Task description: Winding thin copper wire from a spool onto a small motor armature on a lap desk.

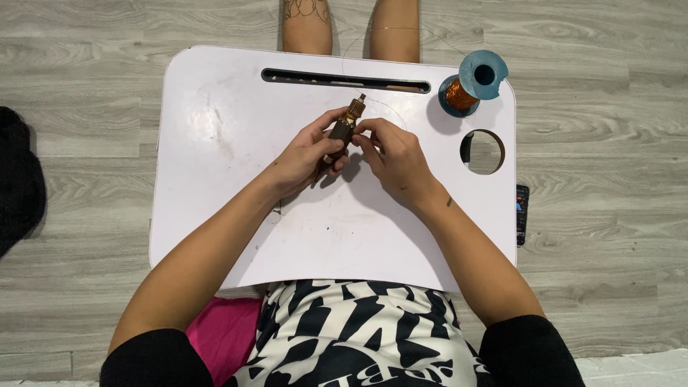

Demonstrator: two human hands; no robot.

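While both forearms reach forward over the white lap tray [215,179], the two hands meet near its middle, elbows spread wide and wrists angled inward toward each other. The left hand [304,154] is curled around a small dark rod [341,132], thumb and fingers wrapped about its lower part so that the piece slants up and away from the palm. Its far end, wound with copper-coloured wire [355,109], pokes out beyond the fingertips. The right hand [394,158] sits just beside it, fingers bent and drawn narrow, the thumb and forefinger pinched together right against the side of the rod; whether a strand lies between those fingertips is too fine to tell. A very thin wire arcs away from the rod's tip, curving out past the right hand.

Beyond the right hand and off to its outer side stands a blue spool [473,82] of copper wire, tipped on the tray's corner, well apart from both hands. Nearer that same wrist is a round hole [483,152] cut in the tray. Ahead of both hands runs a long narrow slot [344,79]. A dark phone [522,213] lies on the wooden floor [609,215], outside the right forearm. Two bare legs show beyond the tray's far edge.
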